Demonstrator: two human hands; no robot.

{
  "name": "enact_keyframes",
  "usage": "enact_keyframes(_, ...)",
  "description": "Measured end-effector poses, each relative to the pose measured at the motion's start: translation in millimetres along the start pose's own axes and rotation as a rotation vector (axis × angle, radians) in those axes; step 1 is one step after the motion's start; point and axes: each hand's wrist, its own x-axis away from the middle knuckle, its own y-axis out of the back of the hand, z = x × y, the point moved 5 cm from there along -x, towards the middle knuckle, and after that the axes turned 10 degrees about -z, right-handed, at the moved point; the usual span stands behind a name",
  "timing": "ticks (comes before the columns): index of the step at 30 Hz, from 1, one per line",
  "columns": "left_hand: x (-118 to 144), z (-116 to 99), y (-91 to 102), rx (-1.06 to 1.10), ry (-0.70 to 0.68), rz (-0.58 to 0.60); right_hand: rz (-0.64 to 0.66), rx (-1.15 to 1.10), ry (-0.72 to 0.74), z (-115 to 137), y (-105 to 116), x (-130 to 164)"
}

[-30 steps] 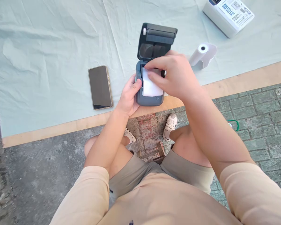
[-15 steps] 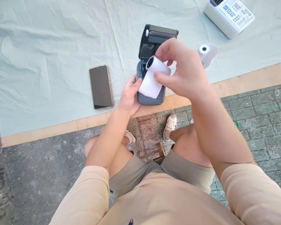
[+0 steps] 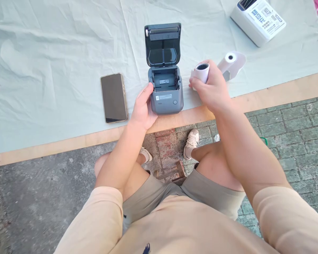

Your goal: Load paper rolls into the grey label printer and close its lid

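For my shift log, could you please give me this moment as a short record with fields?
left hand: left hand grips the left side of the printer
right hand: right hand holds a paper roll right of the printer
printer: lid open, paper bay empty
second roll: second roll lies behind the right hand
phone: phone lies flat, screen dark, left of the printer
white box: white box at the far right
surface: pale cloth over a board

Grey printer [image 3: 165, 92] lid open, bay empty; white paper roll [image 3: 200, 71] held beside it.
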Motion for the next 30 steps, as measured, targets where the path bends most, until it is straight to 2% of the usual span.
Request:
enact_keyframes(2, -0.1, -0.3, 0.2, -0.007, -0.015, -0.002, -0.024, 0.216, 0.21, 8.3, 1.2, 1.3)
enact_keyframes(4, -0.4, -0.3, 0.6, -0.013, -0.021, -0.001, -0.018, 0.356, 0.33, 12.3, 0.6, 1.7)
enact_keyframes(8, -2.0, 0.9, 1.6, -0.009, -0.012, 0.018, -0.028, 0.522, 0.302, 7.1, 4.9, 0.3)
enact_keyframes(10, -3.1, 1.1, 2.8, -0.016, -0.02, 0.016, -0.078, 0.514, 0.334, 10.3, 12.0, 2.8)
enact_keyframes(12, -3.9, 1.1, 4.0, -0.026, -0.031, 0.012, -0.207, 0.433, 0.425, 19.3, 26.0, 5.8)
enact_keyframes(16, -3.8, 1.6, 4.3, -0.027, -0.015, 0.012, -0.636, 0.387, 0.63, 32.4, 63.6, 4.1)
enact_keyframes(18, -3.1, 1.4, 3.7, -0.025, -0.002, 0.007, -0.696, 0.45, 0.61, 27.2, 71.3, -6.8)
enact_keyframes(21, -2.2, 0.2, 2.4, -0.025, -0.003, 0.004, -0.603, 0.468, 0.399, 7.4, 70.6, -27.9)
enact_keyframes(23, -1.8, -0.7, 1.5, -0.027, -0.012, 0.015, -0.592, 0.429, 0.293, -3.5, 68.8, -35.3)
enact_keyframes(27, -1.5, -1.4, 1.5, -0.035, -0.024, 0.017, -0.692, 0.341, 0.25, -9.3, 71.1, -38.4)
enact_keyframes(30, -1.1, -1.5, 1.5, -0.045, -0.024, 0.005, -0.624, 0.125, 0.246, -4.0, 71.9, -39.0)
